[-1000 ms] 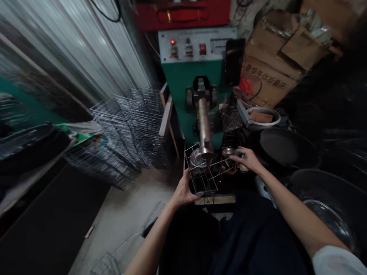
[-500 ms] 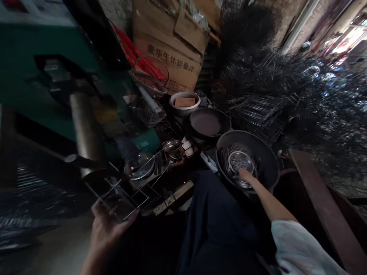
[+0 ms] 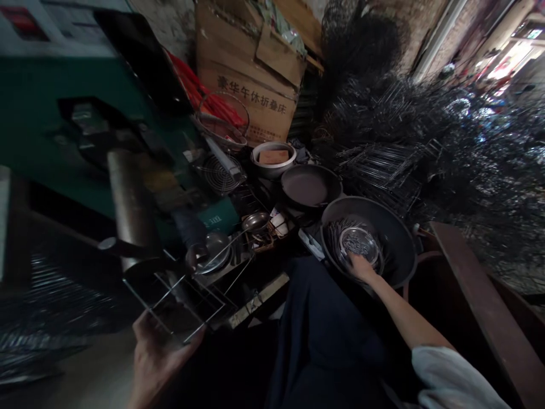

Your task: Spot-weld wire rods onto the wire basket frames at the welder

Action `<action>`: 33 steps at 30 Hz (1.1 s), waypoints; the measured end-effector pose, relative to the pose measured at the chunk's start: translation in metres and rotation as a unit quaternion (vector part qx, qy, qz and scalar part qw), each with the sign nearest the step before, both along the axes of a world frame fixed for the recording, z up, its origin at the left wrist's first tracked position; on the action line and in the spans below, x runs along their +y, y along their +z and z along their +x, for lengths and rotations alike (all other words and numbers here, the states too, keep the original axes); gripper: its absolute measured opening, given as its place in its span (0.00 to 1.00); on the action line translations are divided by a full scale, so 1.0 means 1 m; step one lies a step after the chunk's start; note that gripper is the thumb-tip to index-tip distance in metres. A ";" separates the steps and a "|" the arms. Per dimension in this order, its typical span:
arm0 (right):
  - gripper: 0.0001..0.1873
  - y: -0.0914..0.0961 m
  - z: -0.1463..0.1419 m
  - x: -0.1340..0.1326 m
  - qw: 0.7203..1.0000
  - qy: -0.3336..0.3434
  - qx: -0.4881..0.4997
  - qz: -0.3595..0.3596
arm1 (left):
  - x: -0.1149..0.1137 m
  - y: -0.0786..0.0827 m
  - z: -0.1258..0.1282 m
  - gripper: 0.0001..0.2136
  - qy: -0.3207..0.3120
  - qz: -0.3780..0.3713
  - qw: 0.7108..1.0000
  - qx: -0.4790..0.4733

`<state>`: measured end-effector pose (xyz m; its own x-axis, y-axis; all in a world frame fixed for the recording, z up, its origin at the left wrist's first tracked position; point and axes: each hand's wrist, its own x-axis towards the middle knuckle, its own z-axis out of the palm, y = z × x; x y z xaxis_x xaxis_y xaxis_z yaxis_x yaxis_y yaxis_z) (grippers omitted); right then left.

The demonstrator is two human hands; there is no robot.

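Note:
My left hand (image 3: 160,353), low on the left, grips a wire frame (image 3: 197,331) of thin metal rods, with thumb and fingers on opposite sides. The frame sits at the working end of a green machine (image 3: 38,113), below its metal cylinder (image 3: 133,207). My right hand (image 3: 361,268) reaches into a large dark pan (image 3: 395,250). Its fingers are drawn together at the near rim of a small clear bowl (image 3: 363,243) of short metal pieces. What they pinch, if anything, is hidden. Loose thin wire pieces (image 3: 338,232) lie around the bowl in the pan.
A second dark pan (image 3: 309,186) and a pale basin (image 3: 273,168) holding a brick-coloured block stand beyond. A metal ladle (image 3: 255,221) lies left of them. Piled wire racks (image 3: 383,165) fill the right; a plank (image 3: 477,307) slants there. A cardboard box (image 3: 251,85) stands behind.
My right hand has shifted slightly left and down at the bowl's rim. My left hand still holds the wire frame, which appears a little lower. The view has tilted slightly.

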<state>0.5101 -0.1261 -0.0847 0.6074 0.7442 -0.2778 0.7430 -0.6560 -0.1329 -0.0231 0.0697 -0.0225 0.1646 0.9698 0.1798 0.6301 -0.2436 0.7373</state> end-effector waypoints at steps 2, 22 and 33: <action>0.18 0.022 0.008 -0.002 0.999 -0.034 -0.032 0.027 | -0.007 0.005 -0.001 0.52 -0.014 -0.019 0.999 -0.026; 0.28 0.212 -0.098 0.187 0.844 0.300 0.200 0.397 | -0.057 0.022 0.013 0.43 -0.102 0.024 0.993 -0.053; 0.31 0.121 -0.164 0.235 0.782 0.253 0.464 0.331 | -0.074 0.011 0.009 0.48 -0.107 0.016 0.987 -0.121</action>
<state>0.3465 0.1089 0.0359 -0.0457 0.9913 0.1235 0.2665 0.1312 -0.9549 -0.0145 -0.0045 -0.0118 0.3129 0.9111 0.2683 0.3689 -0.3769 0.8496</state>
